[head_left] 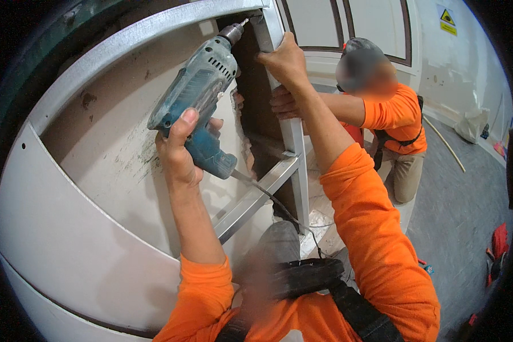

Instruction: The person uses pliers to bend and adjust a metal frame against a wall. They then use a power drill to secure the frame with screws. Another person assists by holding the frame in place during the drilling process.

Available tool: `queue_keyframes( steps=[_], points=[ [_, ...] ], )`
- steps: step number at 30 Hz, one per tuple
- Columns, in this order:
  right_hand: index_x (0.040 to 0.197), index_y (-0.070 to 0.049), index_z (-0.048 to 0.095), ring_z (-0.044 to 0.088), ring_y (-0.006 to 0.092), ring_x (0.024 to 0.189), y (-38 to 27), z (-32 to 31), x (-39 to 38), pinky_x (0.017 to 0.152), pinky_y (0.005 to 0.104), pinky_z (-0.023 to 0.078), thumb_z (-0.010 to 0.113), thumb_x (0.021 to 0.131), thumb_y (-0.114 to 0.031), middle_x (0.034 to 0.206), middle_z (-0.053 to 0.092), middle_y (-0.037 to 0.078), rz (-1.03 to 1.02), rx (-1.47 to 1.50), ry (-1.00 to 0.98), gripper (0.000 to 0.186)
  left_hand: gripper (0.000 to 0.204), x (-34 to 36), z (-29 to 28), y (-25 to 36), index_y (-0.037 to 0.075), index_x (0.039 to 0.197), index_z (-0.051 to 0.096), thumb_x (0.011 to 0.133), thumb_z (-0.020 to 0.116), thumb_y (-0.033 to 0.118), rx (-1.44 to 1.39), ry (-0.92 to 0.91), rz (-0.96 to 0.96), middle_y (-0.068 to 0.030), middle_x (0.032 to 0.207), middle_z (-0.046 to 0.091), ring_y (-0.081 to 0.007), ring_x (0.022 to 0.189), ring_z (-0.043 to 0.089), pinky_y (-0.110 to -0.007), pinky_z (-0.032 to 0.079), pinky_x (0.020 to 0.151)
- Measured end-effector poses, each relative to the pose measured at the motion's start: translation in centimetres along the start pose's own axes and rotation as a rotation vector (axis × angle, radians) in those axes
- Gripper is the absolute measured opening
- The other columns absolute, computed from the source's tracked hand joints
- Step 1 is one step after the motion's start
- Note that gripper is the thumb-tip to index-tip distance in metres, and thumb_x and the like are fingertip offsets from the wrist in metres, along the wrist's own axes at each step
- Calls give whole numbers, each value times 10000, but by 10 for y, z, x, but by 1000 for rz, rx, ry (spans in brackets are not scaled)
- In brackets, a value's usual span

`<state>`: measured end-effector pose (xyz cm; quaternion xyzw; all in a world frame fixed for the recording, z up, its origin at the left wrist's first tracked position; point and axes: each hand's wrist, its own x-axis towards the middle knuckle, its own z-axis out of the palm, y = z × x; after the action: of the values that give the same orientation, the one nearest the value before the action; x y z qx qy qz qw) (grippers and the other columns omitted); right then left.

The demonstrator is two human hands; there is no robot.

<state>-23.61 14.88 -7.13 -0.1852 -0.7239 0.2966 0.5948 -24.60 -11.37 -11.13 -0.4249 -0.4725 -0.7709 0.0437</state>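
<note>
My left hand (179, 145) is wrapped around the grip of a blue drill (195, 94), held tilted so its bit (244, 22) points up to the right, near the top of a metal post (294, 139); I cannot tell whether it touches. My right hand (286, 61) holds that post. Just below it, a co-worker's hand (284, 104) is on the post too; the co-worker (402, 117) kneels in an orange shirt. A crossbar (259, 196) meets the post lower down, and the drill's cord (279, 204) passes under it. A curved white panel (80, 199) stands at my left.
</note>
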Motion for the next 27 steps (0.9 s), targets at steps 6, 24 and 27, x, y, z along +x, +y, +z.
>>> queue_keyframes(
  steps=[6,24,27],
  points=[
    [1118,41,501,660,462,982,1,0,1,873,480,516,774,700,-274,983,676,305,1,-7,-5,590,568,5,-3,-3,-49,1147,620,759,719,354,-16,1,14,-170,953,687,-241,741,709,-361,585,686],
    [1150,58,493,674,447,973,-2,1,-3,881,462,524,782,704,-315,986,676,313,22,-95,13,648,614,11,-2,5,-52,1091,647,757,767,450,31,43,-40,-153,820,687,-204,603,683,-308,572,558],
    [1123,59,486,669,471,954,1,3,-4,860,486,527,771,712,-283,955,675,317,-1,-85,28,606,628,14,-1,6,-55,1091,647,744,772,454,25,40,-28,-157,823,686,-207,604,686,-309,573,548]
  ],
)
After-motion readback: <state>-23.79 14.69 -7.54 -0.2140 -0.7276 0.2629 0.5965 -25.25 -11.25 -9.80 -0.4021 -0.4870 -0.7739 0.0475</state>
